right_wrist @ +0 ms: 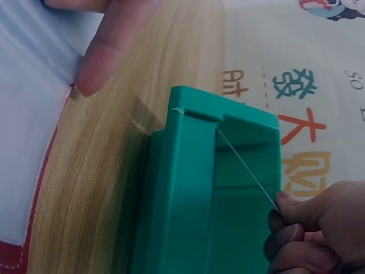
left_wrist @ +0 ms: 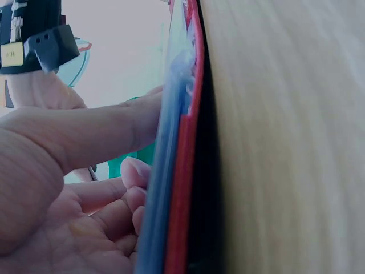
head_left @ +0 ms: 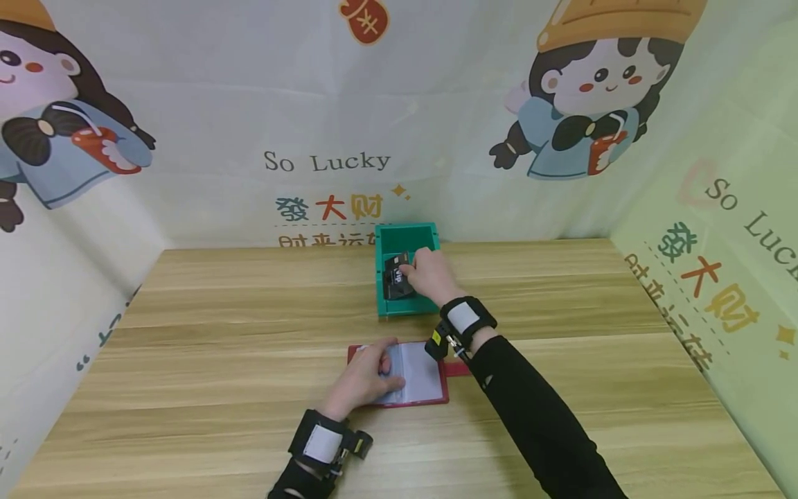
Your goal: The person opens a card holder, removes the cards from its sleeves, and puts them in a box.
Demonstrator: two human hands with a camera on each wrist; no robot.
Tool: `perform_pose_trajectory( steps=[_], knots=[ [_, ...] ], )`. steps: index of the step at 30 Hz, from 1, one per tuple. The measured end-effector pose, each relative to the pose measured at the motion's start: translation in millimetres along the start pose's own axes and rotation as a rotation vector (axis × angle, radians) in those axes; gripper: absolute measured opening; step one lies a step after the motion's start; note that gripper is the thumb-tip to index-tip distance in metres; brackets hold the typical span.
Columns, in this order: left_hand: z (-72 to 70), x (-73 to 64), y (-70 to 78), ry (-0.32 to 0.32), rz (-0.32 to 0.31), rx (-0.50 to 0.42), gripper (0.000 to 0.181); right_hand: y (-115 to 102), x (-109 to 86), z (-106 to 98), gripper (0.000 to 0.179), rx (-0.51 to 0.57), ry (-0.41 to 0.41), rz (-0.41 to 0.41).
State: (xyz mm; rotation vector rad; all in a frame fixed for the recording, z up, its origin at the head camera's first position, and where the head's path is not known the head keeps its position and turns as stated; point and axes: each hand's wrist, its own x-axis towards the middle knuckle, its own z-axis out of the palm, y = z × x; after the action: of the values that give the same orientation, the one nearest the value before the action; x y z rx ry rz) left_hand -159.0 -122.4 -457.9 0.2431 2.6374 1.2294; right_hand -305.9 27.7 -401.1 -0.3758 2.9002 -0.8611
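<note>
In the head view, my right hand (head_left: 434, 277) pinches a black card (head_left: 394, 281) with "VIP" lettering, over the green plastic bin (head_left: 408, 311). Seen from the right wrist, the card is edge-on, a thin line between thumb and finger. A red card holder (head_left: 444, 395) with clear plastic sleeves lies opened out on the table. My left hand (head_left: 364, 378) rests on its left side, thumb and fingertips touching the sleeves (left_wrist: 162, 171). From the left wrist, the holder is edge-on and its red cover (left_wrist: 185, 148) shows; the other fingers are loosely bent.
The wood-grain table (head_left: 218, 346) carries the bin at its back edge, with the holder in front of it. A red strap (head_left: 458, 369) sticks out to the holder's right. A printed cloth backdrop (head_left: 436, 125) rises behind the table and along both sides.
</note>
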Motion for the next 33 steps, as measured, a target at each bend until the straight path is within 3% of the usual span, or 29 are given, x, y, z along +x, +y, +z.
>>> perform_pose_trajectory(
  steps=[6,13,33],
  knots=[
    [1.4,0.6,0.5,0.002,0.001,0.003,0.068,-2.3,9.0,3.2,0.058,0.035,-0.012,0.076],
    [2.0,0.5,0.2,0.005,0.003,-0.003,0.068,-8.2,13.1,9.2,0.028,-0.040,-0.054,0.119],
    [0.3,1.3,-1.7,-0.001,0.011,-0.020,0.067,-11.1,20.2,34.9,0.020,-0.203,-0.070,0.152]
  ],
)
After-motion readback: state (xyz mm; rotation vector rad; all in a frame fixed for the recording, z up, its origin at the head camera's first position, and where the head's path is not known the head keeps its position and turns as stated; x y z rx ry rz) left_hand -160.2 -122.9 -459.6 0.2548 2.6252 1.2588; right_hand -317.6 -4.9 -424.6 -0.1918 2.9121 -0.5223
